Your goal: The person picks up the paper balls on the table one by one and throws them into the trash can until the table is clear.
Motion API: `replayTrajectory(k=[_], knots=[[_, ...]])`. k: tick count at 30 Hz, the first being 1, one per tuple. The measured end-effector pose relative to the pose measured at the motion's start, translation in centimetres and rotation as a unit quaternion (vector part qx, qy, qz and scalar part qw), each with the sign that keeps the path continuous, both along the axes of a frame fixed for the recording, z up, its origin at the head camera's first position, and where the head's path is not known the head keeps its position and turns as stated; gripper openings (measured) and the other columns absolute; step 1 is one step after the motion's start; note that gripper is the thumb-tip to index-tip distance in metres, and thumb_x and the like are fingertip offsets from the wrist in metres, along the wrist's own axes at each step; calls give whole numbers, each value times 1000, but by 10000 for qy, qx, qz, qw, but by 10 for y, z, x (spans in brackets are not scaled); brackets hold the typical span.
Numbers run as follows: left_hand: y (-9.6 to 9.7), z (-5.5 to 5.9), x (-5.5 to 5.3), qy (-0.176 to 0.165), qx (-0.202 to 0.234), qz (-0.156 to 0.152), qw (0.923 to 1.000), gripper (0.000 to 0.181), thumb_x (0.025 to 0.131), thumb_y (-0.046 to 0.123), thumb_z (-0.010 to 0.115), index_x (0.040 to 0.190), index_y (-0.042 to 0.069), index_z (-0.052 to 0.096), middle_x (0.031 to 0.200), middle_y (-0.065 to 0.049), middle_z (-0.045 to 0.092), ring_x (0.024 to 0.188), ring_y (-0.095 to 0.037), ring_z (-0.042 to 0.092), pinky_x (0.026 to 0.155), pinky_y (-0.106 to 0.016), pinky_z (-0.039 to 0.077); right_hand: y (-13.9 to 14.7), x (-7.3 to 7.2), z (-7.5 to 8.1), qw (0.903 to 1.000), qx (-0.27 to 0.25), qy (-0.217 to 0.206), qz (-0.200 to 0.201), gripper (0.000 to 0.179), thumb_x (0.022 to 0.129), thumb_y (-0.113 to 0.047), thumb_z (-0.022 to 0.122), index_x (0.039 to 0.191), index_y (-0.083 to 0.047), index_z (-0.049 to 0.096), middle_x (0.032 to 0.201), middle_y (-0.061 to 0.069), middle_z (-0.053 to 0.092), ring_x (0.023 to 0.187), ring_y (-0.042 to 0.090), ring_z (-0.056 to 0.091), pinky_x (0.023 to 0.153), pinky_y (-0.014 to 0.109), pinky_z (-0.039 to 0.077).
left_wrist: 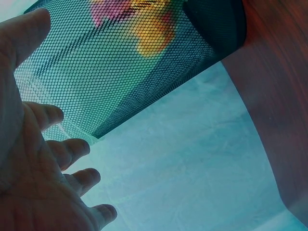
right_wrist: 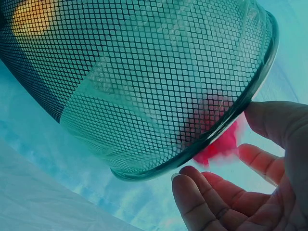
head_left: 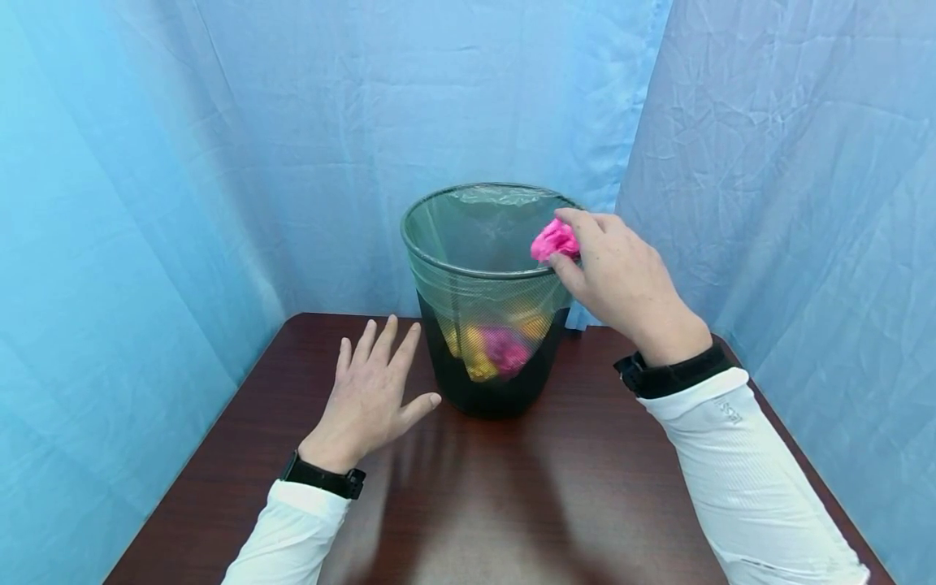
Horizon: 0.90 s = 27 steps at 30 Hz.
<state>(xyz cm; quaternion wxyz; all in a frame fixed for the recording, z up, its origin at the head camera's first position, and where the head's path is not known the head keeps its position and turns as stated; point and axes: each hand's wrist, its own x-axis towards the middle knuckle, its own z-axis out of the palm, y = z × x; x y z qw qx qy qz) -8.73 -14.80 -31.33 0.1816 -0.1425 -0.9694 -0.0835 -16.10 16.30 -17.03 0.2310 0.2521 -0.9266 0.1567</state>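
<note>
In the head view my right hand (head_left: pixel 629 276) pinches a crumpled pink paper ball (head_left: pixel 553 241) between thumb and index finger, at the right side of the bin's rim. The right wrist view shows the pink ball (right_wrist: pixel 226 147) blurred and partly behind the mesh, with the fingers of the right hand (right_wrist: pixel 250 183) close to it. The black mesh wastebasket (head_left: pixel 490 398), lined with a clear bag, stands upright on the table. Yellow and pink crumpled balls (head_left: pixel 504 349) show through its side. My left hand (head_left: pixel 366 390), fingers spread, is left of the wastebasket and holds nothing.
A dark brown wooden table (head_left: pixel 600 479) supports the wastebasket, which stands near the far edge. Light blue cloth (head_left: pixel 329 146) hangs behind and along both sides. Each wrist wears a black band (head_left: pixel 322 475).
</note>
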Motion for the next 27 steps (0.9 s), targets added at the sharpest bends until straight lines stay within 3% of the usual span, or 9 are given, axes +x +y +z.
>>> replayTrajectory(k=[6,18,27], knots=[[0,0,0,28,20,-9,10000,94,82,67,59,156,18,28,160,-19,26,146,-43,15,111,-70,11,1,1,-1,9997,23,-225,-43,62,96,-34,56,152,-14,37,146,17,47,128,36,46,90,60,47],[0,0,-1,43,-32,-7,10000,93,83,68,57,156,18,28,159,-19,26,145,-43,15,111,-70,13,2,1,-3,9997,3,-229,-74,60,98,-37,54,151,-14,39,145,18,47,126,37,47,87,60,48],[-1,0,0,35,-21,3,10000,93,83,67,58,156,18,28,160,-19,26,145,-43,15,111,-70,12,6,0,-7,9988,-21,-439,-217,65,97,-48,49,152,-15,37,149,17,44,133,37,41,97,62,42]])
